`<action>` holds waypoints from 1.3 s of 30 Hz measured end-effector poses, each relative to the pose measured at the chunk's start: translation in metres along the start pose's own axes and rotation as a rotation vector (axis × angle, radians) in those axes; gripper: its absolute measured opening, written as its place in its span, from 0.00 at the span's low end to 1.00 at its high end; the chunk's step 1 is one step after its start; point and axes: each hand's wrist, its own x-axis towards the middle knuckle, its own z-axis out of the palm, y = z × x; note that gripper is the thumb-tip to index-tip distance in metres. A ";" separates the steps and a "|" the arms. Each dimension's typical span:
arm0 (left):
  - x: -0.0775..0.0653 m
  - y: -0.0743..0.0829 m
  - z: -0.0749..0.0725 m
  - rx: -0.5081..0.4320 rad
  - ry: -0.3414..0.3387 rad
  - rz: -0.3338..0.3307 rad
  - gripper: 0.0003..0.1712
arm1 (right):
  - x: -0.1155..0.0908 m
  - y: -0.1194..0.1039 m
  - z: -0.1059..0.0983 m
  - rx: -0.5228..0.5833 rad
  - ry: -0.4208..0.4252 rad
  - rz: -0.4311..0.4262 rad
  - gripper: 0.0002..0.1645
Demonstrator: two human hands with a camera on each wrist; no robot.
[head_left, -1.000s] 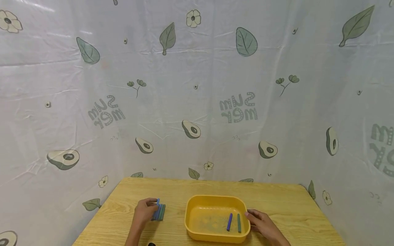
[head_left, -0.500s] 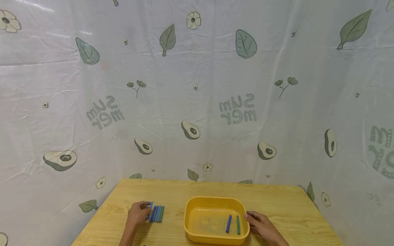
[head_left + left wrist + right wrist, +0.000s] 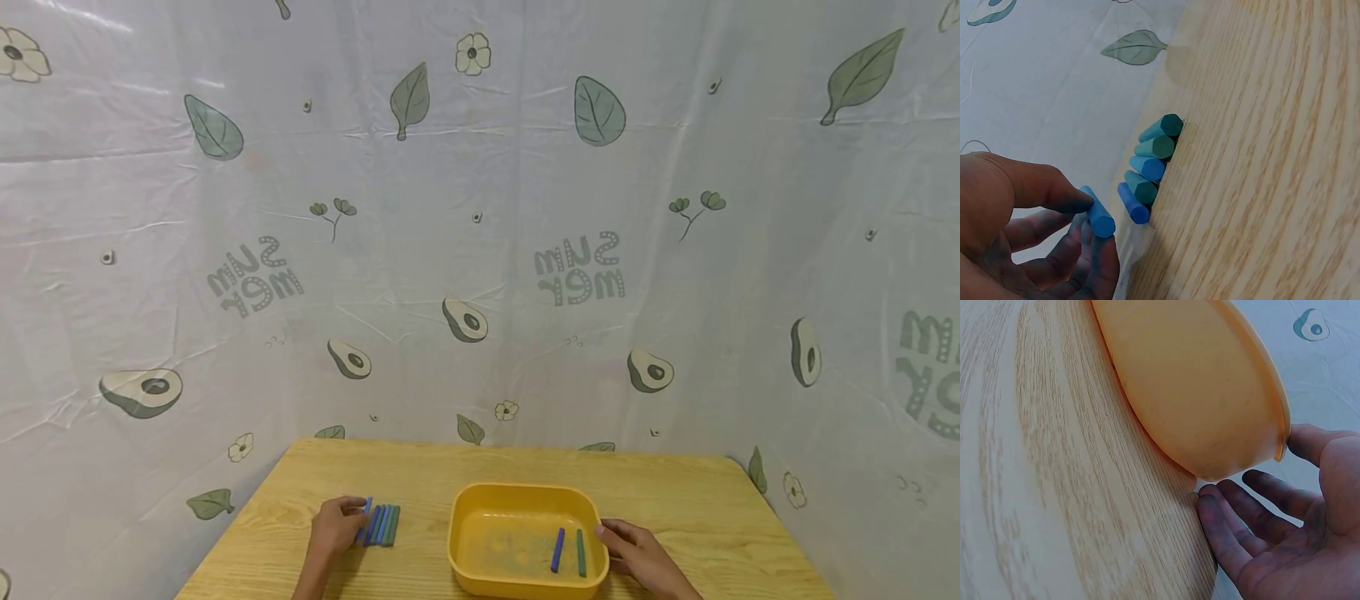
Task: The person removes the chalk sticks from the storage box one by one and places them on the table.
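My left hand (image 3: 336, 527) pinches a light blue crayon (image 3: 1101, 220) between thumb and fingers. In the left wrist view, smudges of colour show on its fingertips. Beside it, several blue and green crayons (image 3: 386, 527) lie side by side in a row on the table. At the right end of a yellow tray (image 3: 525, 587) is my right hand (image 3: 637, 554). Its thumb touches the rim, while the other fingers spread loosely by the outer wall. Inside the tray lie a dark blue crayon (image 3: 557, 550) and a green crayon (image 3: 581, 553).
All of this stands on a wooden table (image 3: 427, 467). A pale printed sheet (image 3: 517, 183) hangs behind the table and along its sides. Bluish-grey smudges mark the tray's floor.
My left hand has shifted slightly left with the crayon, baring more of the row. Since half a second ago it has hardly moved. The right hand stays at the tray.
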 end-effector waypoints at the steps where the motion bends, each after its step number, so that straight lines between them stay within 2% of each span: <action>1: 0.000 -0.001 0.000 0.004 0.002 0.004 0.21 | 0.000 0.000 0.000 0.002 -0.003 0.001 0.49; 7: 0.003 -0.005 0.000 0.006 0.007 0.000 0.21 | 0.001 0.000 0.000 -0.004 -0.002 0.007 0.48; 15: 0.001 -0.005 0.003 0.022 0.022 0.009 0.20 | 0.001 -0.004 0.003 -0.027 0.051 0.028 0.46; 22: -0.002 -0.004 0.006 0.028 0.039 0.034 0.22 | 0.001 -0.004 0.001 -0.026 0.027 0.018 0.47; 39: -0.003 0.000 0.005 0.001 0.023 0.005 0.24 | 0.002 -0.004 -0.001 -0.006 0.006 0.008 0.46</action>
